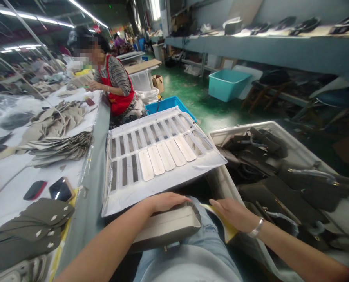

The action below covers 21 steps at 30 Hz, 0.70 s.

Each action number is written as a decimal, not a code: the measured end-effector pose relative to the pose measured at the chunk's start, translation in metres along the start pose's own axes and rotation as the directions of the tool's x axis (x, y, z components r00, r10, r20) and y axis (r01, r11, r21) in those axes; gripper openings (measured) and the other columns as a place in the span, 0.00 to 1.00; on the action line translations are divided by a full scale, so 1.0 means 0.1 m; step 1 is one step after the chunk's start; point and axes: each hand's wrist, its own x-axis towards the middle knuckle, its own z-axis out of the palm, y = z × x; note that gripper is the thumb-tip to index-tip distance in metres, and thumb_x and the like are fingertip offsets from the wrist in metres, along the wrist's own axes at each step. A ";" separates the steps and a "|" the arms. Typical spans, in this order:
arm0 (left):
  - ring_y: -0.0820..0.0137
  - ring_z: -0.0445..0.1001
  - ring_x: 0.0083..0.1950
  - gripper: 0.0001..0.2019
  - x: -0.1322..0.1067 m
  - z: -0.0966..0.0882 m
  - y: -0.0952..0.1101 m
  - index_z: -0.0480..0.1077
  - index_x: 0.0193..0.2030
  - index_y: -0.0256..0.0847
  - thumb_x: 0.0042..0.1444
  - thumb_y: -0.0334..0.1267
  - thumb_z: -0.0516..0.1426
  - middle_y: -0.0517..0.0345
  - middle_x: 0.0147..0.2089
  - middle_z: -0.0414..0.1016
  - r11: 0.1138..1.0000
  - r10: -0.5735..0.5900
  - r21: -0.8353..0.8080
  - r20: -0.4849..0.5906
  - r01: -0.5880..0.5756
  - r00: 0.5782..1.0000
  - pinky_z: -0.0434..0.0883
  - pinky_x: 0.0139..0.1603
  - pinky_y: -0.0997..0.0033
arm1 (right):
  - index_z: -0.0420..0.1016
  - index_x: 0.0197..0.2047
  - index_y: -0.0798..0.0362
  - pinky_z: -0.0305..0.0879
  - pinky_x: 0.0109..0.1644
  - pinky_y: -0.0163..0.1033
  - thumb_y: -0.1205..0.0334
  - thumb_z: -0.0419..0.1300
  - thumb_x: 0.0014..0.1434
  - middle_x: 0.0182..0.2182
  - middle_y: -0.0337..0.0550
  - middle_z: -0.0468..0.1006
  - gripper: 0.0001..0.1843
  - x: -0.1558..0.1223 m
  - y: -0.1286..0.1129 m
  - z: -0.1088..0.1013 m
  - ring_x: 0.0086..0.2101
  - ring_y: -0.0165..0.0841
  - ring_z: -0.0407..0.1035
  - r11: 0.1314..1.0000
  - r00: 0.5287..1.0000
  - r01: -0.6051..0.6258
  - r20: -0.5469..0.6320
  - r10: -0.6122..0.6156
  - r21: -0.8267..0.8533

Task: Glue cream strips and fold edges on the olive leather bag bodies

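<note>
Sitting at a workbench with a taupe leather panel (165,229) across a lap in light blue jeans (188,266), this view is pretty busy. The left hand (165,202) lies flat on top of the panel, fingers (174,197) together and not visibly clamped. The right hand (234,213), with a silver bracelet (255,228), sits on a yellow-edged sheet (221,219) beside the panel, fingers together, though I can't tell if it's pinching the sheet.

Just ahead is a white slotted tray (159,133) holding a row of pale rounded strips (165,156). To the right, a big white bin (245,135) is stuffed with dark olive leather pieces (280,188).

Over on the left table (87,172) are stacks of beige cut pieces (59,150), olive panels (30,223) and two phones (61,189). Further along sits a co-worker in a red apron (118,98). As for labels, the only one I spot is a small red sign (96,28) way off, too small to read.
</note>
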 end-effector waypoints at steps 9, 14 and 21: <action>0.65 0.66 0.55 0.20 0.05 0.09 0.04 0.65 0.56 0.47 0.58 0.45 0.48 0.60 0.56 0.68 0.976 0.015 0.217 -0.064 -0.001 0.998 0.60 0.57 0.66 | 0.64 0.33 0.55 0.58 0.20 0.29 0.49 0.60 0.48 0.24 0.38 0.70 0.17 -0.54 0.17 0.37 0.22 0.26 0.66 0.330 0.917 -0.383 0.398 0.023 0.863; 0.63 0.67 0.54 0.22 -0.13 0.23 0.12 0.64 0.56 0.45 0.59 0.48 0.44 0.57 0.56 0.68 0.961 0.002 0.270 -0.199 0.053 0.980 0.61 0.56 0.61 | 0.57 0.43 0.51 0.54 0.14 0.27 0.45 0.54 0.54 0.29 0.40 0.73 0.21 -0.73 0.12 0.40 0.16 0.26 0.67 0.351 0.874 -0.380 0.456 -0.166 0.856; 0.55 0.54 0.63 0.46 -0.52 0.67 0.19 0.49 0.64 0.35 0.44 0.62 0.55 0.45 0.65 0.53 0.809 0.114 0.561 -0.443 0.176 0.889 0.52 0.61 0.54 | 0.54 0.45 0.54 0.60 0.17 0.28 0.48 0.59 0.52 0.33 0.44 0.74 0.25 -0.62 -0.05 0.34 0.20 0.29 0.71 0.564 0.862 -0.229 0.434 -0.261 0.794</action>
